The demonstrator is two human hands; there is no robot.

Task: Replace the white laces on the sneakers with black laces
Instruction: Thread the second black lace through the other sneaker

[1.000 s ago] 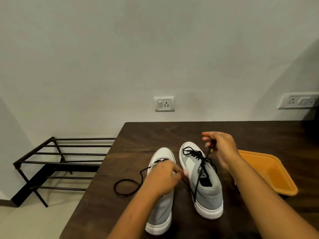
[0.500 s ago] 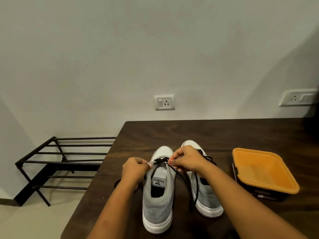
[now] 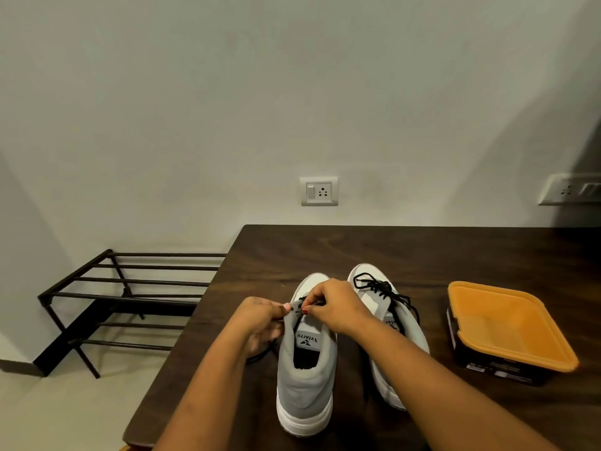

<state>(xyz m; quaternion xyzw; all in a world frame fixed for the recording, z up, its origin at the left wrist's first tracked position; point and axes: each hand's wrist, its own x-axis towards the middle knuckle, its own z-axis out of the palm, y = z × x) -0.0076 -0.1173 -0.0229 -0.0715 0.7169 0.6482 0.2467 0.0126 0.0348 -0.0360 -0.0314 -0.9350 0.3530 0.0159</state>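
Two grey sneakers with white soles stand side by side on a dark wooden table [image 3: 422, 252], toes pointing away from me. The left sneaker [image 3: 305, 379] carries a black lace [image 3: 300, 301] only near its toe. My left hand [image 3: 260, 320] pinches that sneaker's left eyelet edge, and the lace's loose part trails below the hand. My right hand [image 3: 338, 304] pinches the black lace at the eyelets over the tongue. The right sneaker [image 3: 390, 304] is laced in black along its front, partly hidden by my right forearm.
An orange tray [image 3: 507, 323] rests on a dark box at the right of the table. A black metal shoe rack [image 3: 123, 297] stands on the floor left of the table. A wall socket [image 3: 318, 191] sits above the table's far edge.
My right hand left the right sneaker's lace and came over to the left sneaker. My left hand moved up toward its toe eyelets. Both hands now work close together there.
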